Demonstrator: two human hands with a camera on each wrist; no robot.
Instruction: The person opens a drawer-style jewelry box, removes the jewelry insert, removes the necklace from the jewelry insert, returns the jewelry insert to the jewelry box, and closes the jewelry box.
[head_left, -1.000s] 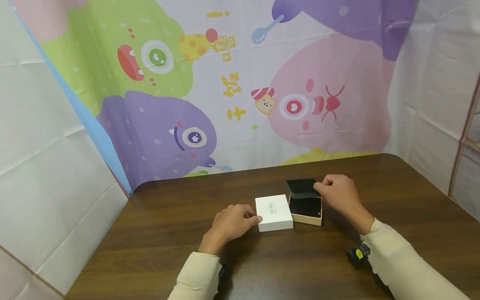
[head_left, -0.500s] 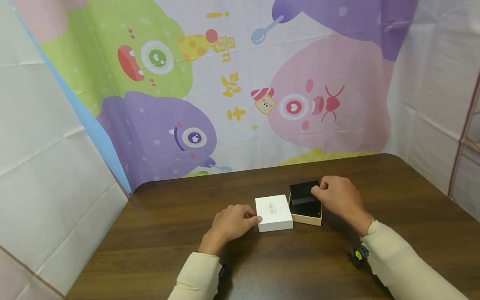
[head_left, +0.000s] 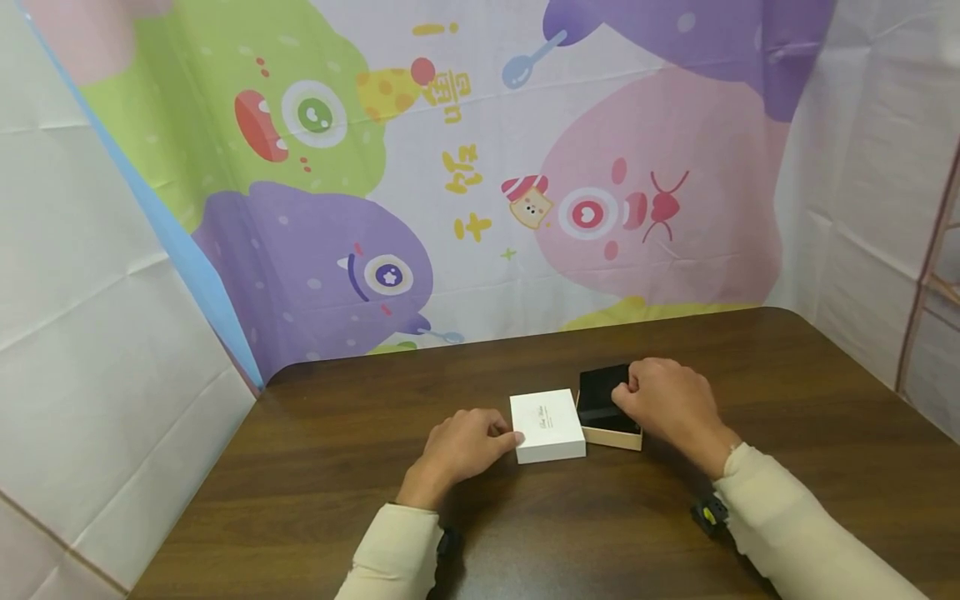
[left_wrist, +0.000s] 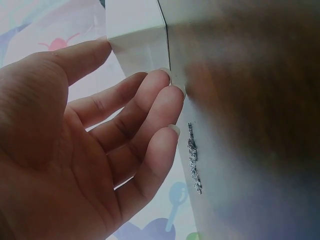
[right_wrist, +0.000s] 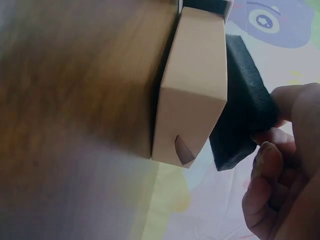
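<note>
A white box lid (head_left: 547, 427) with small printed lettering lies on the table. My left hand (head_left: 465, 446) is beside its left edge; the thumb touches the lid's corner, and the other fingers bend loosely near its side in the left wrist view. Right of the lid, touching or nearly so, is a tan box base (head_left: 612, 438) with a small notch in one wall in the right wrist view. Thumb and forefinger of my right hand (head_left: 671, 404) pinch a black foam pad (head_left: 602, 392) by its edge. The pad is tilted over the base and hides most of its inside.
Dark brown wood tabletop (head_left: 337, 475) runs all round the box. A cartoon-printed cloth (head_left: 480, 208) hangs behind its far edge. Pale cloth panels (head_left: 97, 250) stand at the left and right sides.
My right hand has moved left and a little toward me. The black foam pad has come down over the tan base, covering more of it. My left hand and the white lid stay put.
</note>
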